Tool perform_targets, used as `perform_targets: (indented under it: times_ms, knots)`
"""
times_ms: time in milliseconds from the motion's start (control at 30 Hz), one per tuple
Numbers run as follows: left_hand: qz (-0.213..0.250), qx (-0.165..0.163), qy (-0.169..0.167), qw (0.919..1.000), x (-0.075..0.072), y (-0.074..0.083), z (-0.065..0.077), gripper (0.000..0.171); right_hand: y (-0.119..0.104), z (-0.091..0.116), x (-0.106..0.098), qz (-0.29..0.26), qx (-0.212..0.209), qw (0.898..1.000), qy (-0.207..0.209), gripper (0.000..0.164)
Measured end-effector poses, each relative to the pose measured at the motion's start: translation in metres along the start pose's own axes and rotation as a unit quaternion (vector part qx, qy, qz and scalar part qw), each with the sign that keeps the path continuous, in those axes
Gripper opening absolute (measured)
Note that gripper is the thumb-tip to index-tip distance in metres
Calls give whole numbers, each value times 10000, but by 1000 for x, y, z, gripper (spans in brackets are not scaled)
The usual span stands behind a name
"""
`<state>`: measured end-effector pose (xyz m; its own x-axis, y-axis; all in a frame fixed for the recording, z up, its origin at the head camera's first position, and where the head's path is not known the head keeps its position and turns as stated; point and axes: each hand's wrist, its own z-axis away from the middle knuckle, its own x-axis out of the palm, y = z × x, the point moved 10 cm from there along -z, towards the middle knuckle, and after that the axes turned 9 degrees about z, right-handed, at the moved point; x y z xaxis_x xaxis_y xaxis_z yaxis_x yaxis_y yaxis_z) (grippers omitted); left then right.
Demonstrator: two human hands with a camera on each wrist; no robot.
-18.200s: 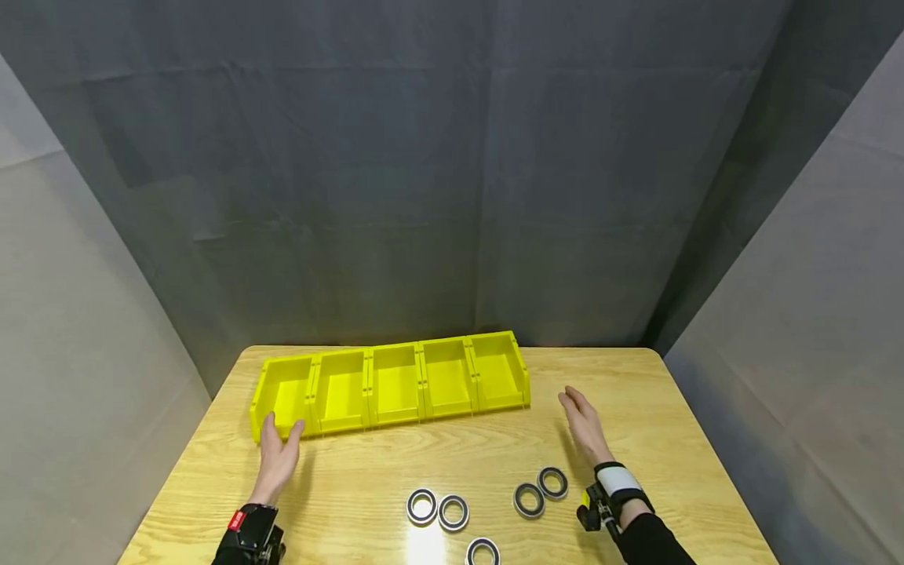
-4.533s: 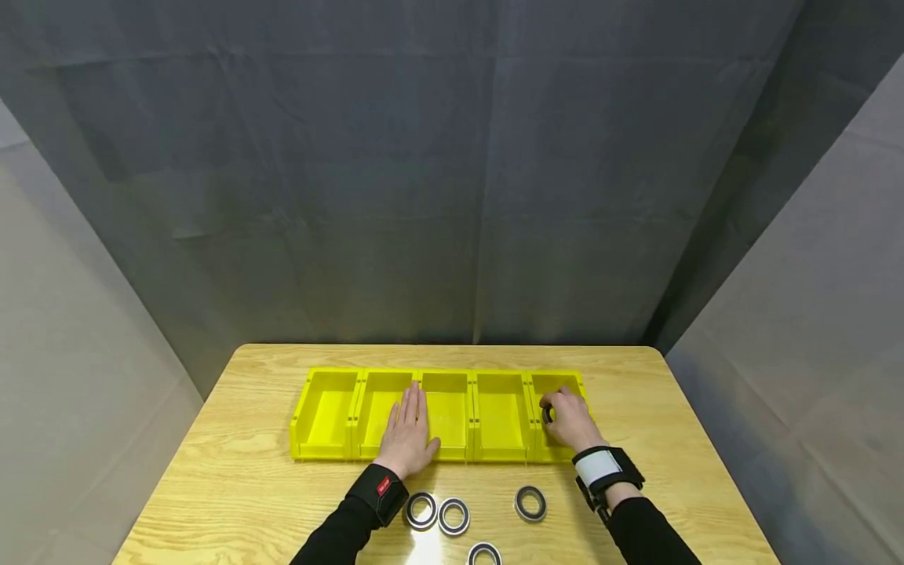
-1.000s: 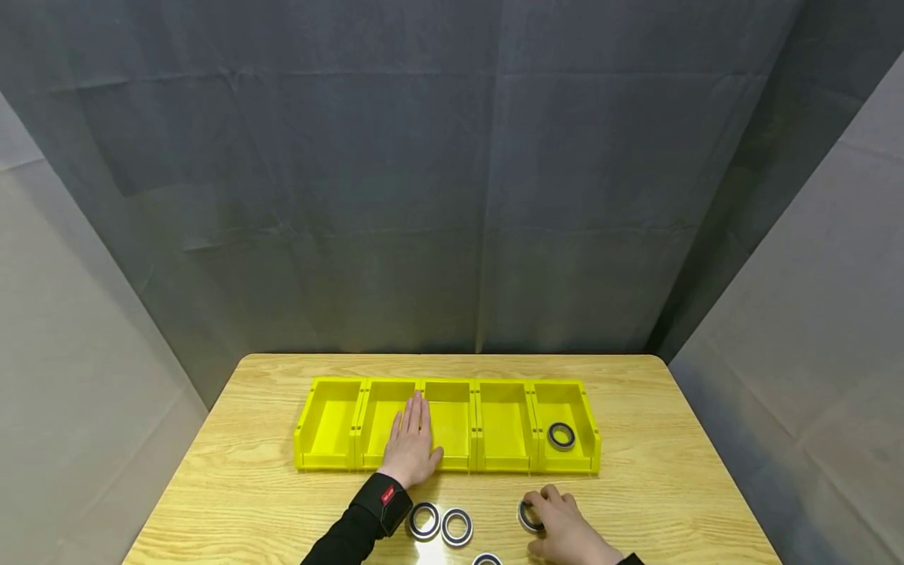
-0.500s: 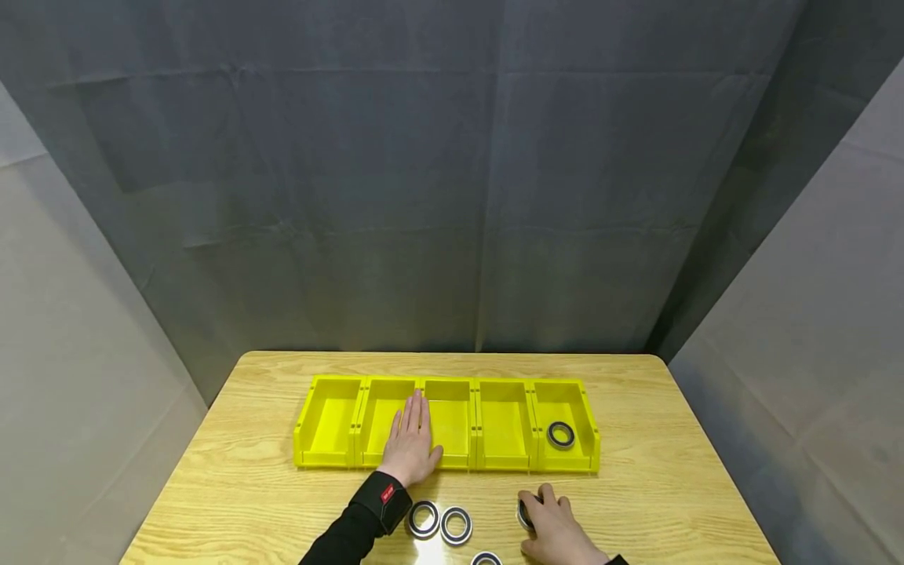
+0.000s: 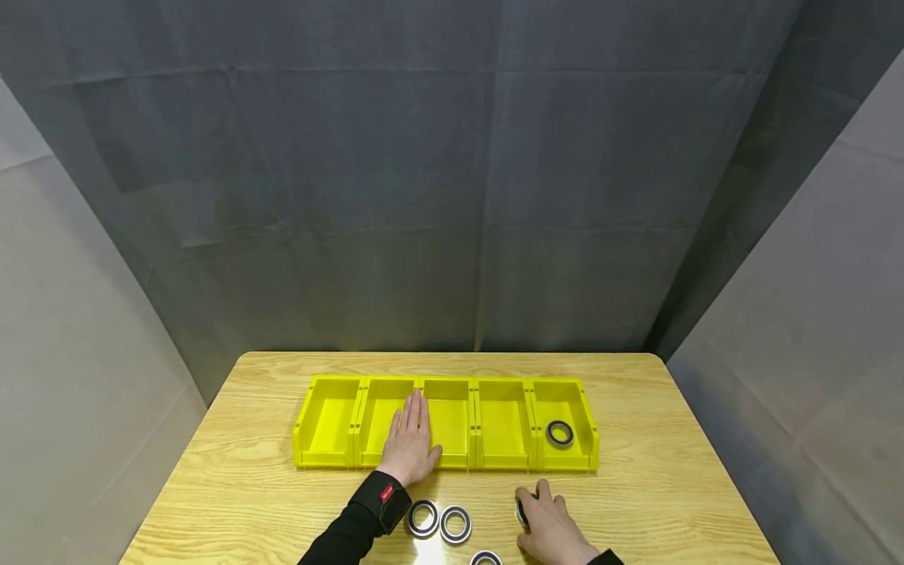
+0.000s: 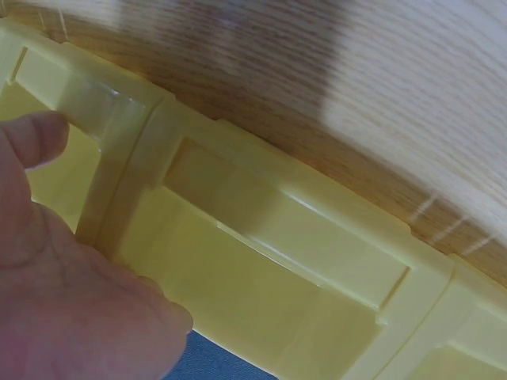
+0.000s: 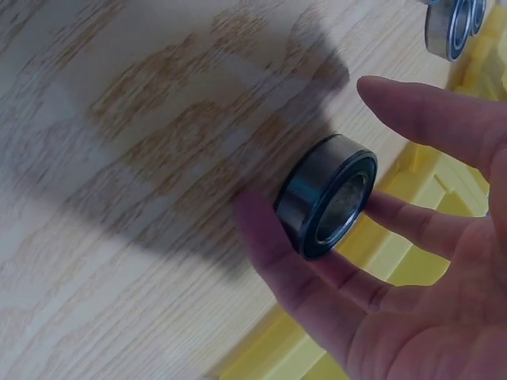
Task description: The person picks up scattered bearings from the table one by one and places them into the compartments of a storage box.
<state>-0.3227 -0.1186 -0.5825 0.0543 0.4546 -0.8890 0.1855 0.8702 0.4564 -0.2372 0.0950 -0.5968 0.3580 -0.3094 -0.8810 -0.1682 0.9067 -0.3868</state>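
Observation:
My left hand (image 5: 410, 451) lies flat with straight fingers over the second and third compartments of a yellow row of bins (image 5: 501, 464). In the left wrist view, the left thumb and palm (image 6: 71, 309) show above the bins' front lip. My right hand (image 5: 554, 530) is lowered over a ball bearing (image 7: 325, 198) on the table in front of the bins. Its fingers reach around the bearing, while the thumb stands apart from it. From the head, those fingers mostly hide this bearing. Another bearing (image 5: 560, 434) lies in the rightmost compartment.
Two bearings (image 5: 423, 519) (image 5: 455, 525) lie side by side near the left wrist. One more bearing (image 5: 486, 558) is cut off by the bottom frame edge. The wooden table (image 5: 233, 471) ends at a dark curtain (image 5: 395, 196) behind.
Over the last second my right hand has shifted slightly left and forward over the bearing. The left hand stays put. Since the earliest frames, the bins have moved right and one bearing has gone into the rightmost compartment.

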Motion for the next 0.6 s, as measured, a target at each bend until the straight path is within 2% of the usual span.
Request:
perform_targets:
  times_ms: [333,600]
  knots:
    - [-27,-12,-17,10000,1,1,1,88,-3,-1,-8,322,-27,9966,754,44]
    - [-75,8,28,10000,1,0,0,88,-4,-6,-8,421,-57,9958,811,34]
